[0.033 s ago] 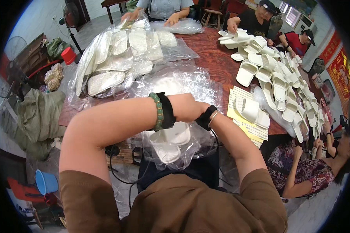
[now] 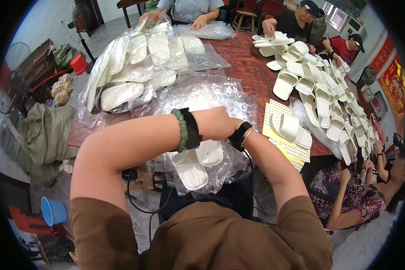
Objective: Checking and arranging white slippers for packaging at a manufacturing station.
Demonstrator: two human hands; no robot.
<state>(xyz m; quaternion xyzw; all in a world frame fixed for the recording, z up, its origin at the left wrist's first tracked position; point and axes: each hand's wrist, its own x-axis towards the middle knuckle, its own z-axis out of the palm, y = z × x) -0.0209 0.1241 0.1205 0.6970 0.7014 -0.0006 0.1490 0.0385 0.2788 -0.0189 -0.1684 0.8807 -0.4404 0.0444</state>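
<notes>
Left hand (image 2: pixel 218 122): I see it closed over the right hand, grip unclear.
Right hand: hidden, cannot tell.
Bag (image 2: pixel 211 166): clear plastic w/ 2 white slippers (image 2: pixel 191 168), just below the wrists.

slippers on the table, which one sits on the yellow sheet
The lone white slipper just right of the right hand, resting on the yellow sheet; the other loose slippers lie in a heap on the bare table.
</notes>
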